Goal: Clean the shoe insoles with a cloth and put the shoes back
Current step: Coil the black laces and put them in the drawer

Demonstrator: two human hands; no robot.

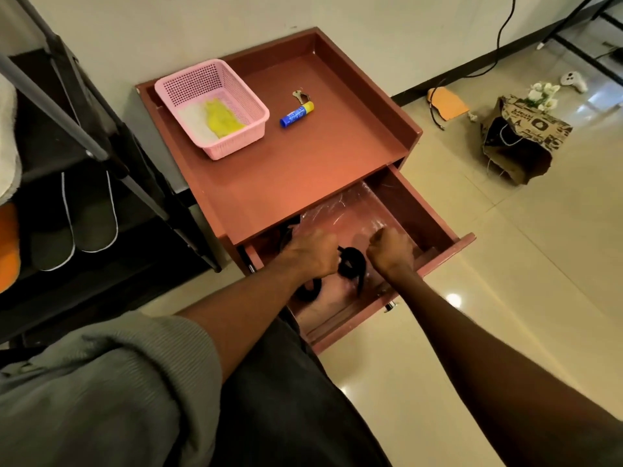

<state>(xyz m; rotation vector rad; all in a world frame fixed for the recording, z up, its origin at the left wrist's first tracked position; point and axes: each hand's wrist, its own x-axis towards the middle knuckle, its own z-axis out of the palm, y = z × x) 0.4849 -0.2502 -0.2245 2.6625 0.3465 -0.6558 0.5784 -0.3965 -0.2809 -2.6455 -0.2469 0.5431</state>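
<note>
Perforated pink plastic basket (215, 106); glossy floor tiles (505, 264)

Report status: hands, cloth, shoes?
Both hands, left hand and right hand, in open drawer, fingers curled. Cloths untouched in pink basket. Slippers on rack.

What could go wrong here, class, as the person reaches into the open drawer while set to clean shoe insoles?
1. The open drawer juts over the floor; a leg could knock it.
2. Both hands, left hand and right hand, rummage among black straps, which may tangle.
3. The cloths lie in the pink basket, so searching here may waste time.
</note>
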